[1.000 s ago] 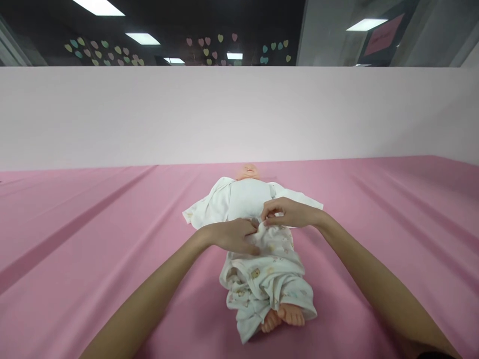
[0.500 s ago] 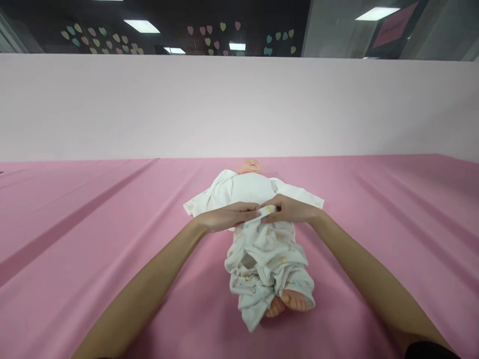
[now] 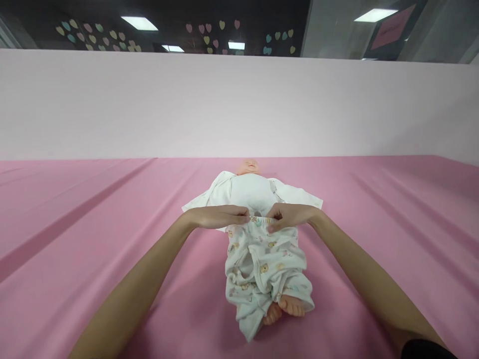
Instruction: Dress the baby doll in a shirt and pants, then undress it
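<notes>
- My left hand and right hand pinch the printed baby pants by the waistband.
- I judge this waistband-straightening on the doll; next calls for even tension.

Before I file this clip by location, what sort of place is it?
Probably an indoor training or demonstration room, though I can't be sure: a doll lies on a pink sheet, and pastel hearts dot the dark glass at the back.

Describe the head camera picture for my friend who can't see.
A person's left hand and right hand hold the waistband of patterned white pants on a baby doll lying face up on a pink sheet, bare feet nearest the camera.
</notes>
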### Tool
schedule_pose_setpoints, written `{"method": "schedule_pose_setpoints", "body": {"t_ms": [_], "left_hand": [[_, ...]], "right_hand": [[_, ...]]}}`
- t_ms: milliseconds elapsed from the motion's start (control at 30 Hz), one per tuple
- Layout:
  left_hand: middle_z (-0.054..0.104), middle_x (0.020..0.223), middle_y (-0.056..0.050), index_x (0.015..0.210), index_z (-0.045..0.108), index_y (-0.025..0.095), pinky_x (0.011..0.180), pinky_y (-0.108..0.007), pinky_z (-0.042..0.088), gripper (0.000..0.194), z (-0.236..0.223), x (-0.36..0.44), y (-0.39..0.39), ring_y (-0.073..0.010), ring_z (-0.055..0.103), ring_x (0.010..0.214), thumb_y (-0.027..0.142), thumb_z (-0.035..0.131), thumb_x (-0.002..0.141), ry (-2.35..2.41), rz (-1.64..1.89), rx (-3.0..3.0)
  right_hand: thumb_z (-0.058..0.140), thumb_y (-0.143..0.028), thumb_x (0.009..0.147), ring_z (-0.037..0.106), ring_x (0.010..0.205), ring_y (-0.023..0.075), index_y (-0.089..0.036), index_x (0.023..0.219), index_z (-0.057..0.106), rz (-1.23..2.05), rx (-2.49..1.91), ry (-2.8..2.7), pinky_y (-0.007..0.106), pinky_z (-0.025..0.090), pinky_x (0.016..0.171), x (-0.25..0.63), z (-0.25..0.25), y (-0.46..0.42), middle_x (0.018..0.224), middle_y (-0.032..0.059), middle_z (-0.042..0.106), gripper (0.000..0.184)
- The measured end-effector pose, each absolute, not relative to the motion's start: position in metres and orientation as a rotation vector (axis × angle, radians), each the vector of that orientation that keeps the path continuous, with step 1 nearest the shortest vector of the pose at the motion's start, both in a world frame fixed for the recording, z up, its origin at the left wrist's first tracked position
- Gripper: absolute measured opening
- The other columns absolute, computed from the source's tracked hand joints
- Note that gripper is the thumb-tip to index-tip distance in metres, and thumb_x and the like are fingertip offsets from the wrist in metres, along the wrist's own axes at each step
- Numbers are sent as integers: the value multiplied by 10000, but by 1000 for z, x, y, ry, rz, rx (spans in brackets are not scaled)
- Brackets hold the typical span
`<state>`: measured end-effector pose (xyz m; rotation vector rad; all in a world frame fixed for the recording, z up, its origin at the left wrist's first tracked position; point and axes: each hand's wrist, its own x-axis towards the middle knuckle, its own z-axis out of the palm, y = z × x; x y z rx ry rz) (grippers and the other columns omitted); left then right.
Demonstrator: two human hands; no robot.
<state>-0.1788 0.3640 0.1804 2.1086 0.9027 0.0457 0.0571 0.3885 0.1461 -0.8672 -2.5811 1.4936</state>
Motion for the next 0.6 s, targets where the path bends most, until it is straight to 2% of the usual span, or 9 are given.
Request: {"method": "schedule_pose_setpoints", "body": {"t_ms": [100,233,333,433,533,600], "left_hand": [[277,677,10,691,317,192,495,-245,237,342,177,-169,358,-115,244,585,482,363,865,874,138,2147],[269,682,13,705,302,194,492,-240,242,357,172,-158,356,-111,241,587,508,358,865,806,224,2094],[304,683,9,696,316,194,514,-238,280,336,175,-161,360,-113,275,590,483,388,852,746,112,2070],[381,721,4,717,398,194,567,-228,310,280,180,-174,366,-119,337,635,447,433,833,726,-49,2051],[419,712,10,695,453,193,585,-220,309,282,181,-188,372,-119,357,642,454,480,799,785,-149,2060],[406,667,13,634,443,187,555,-225,291,311,177,-195,376,-117,346,601,461,527,755,906,-92,2136]], "right_hand": [[589,-568,750,156,474,40,-172,534,279,1445,-843,-2459,229,108,444,48,150,383,536,-73,167,547],[601,-532,763,179,489,44,-160,537,349,1397,-740,-2404,228,132,452,51,158,381,544,-68,196,504],[597,-511,777,205,503,50,-157,528,356,1411,-725,-2361,232,154,463,61,163,384,546,-61,225,495],[606,-501,769,201,509,51,-153,505,359,1425,-764,-2371,236,154,473,70,164,387,546,-60,228,501],[596,-477,773,193,513,54,-140,536,466,1392,-860,-2466,239,146,477,77,161,391,543,-60,238,432],[594,-451,769,216,520,59,-138,599,538,1377,-966,-2524,239,154,479,81,157,394,555,-57,286,361]]}}
